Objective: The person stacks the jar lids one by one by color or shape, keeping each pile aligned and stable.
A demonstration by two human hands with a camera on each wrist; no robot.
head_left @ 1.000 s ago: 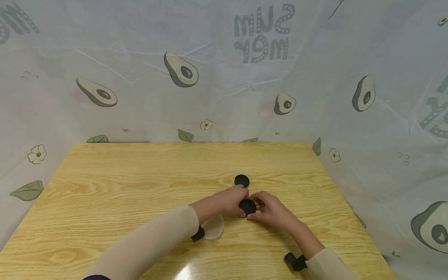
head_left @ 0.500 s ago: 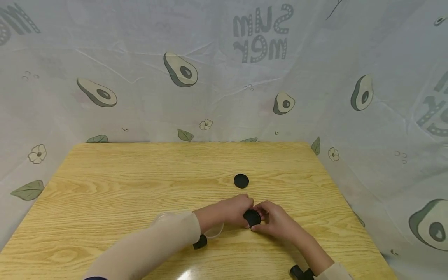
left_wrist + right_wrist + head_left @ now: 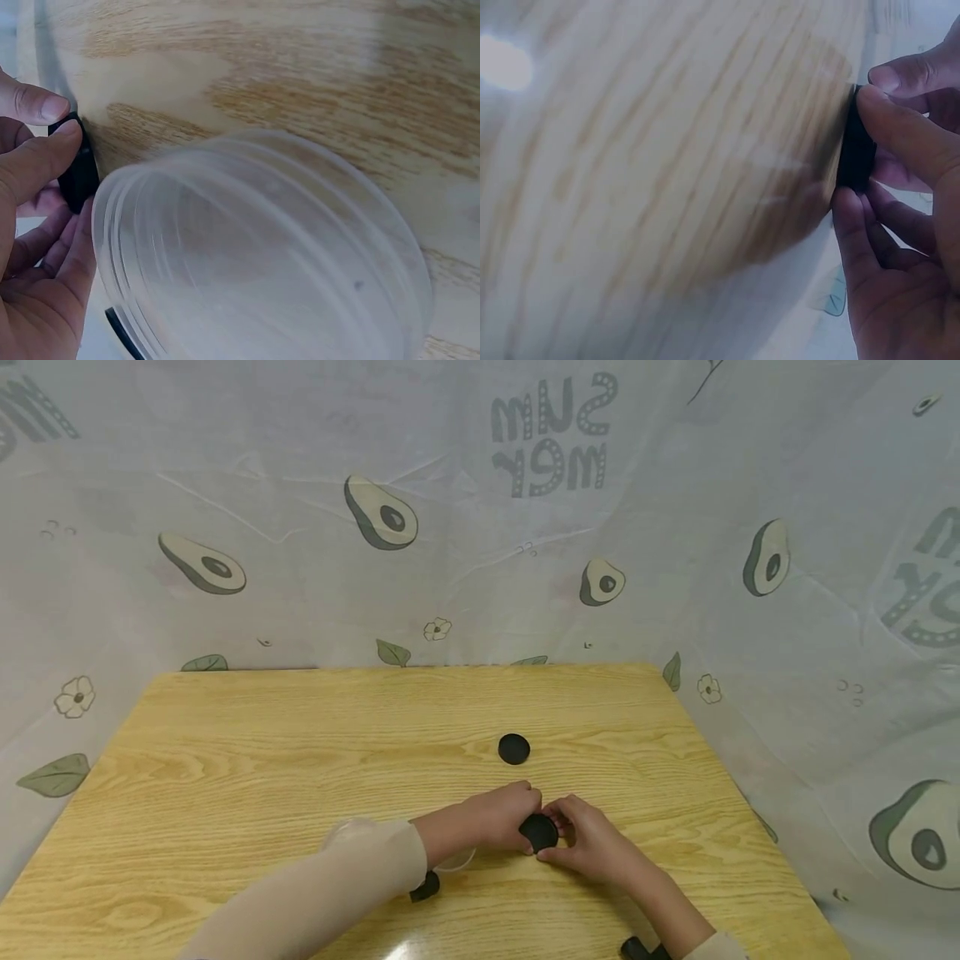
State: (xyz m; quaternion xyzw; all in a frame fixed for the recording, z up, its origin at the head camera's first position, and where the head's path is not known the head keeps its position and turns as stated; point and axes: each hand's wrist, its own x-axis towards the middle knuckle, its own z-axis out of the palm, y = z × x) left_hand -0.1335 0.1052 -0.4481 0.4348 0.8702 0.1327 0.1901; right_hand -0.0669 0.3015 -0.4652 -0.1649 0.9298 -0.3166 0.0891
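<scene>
Both hands hold one black round lid (image 3: 540,833) just above the table's front half. My left hand (image 3: 495,817) pinches its left edge, while the fingers and thumb of my right hand (image 3: 592,847) pinch the right edge. The lid (image 3: 77,169) stands nearly edge-on in the left wrist view, and the right wrist view shows its dark side (image 3: 856,142) between the fingertips. Under the left wrist is a clear plastic jar (image 3: 455,860), partly hidden; it looms large with threaded rings in the left wrist view (image 3: 262,247). A second black lid (image 3: 513,749) lies flat beyond the hands.
Another clear round piece (image 3: 352,828) shows behind the left sleeve (image 3: 322,893), mostly covered. The wooden table (image 3: 300,735) ends at a printed avocado curtain (image 3: 300,485) at the back and sides. Black camera mounts (image 3: 425,887) sit at the wrists.
Both hands have drawn the held lid toward the person and slightly right, uncovering the second lid fully. Over the last half second they have barely moved.
</scene>
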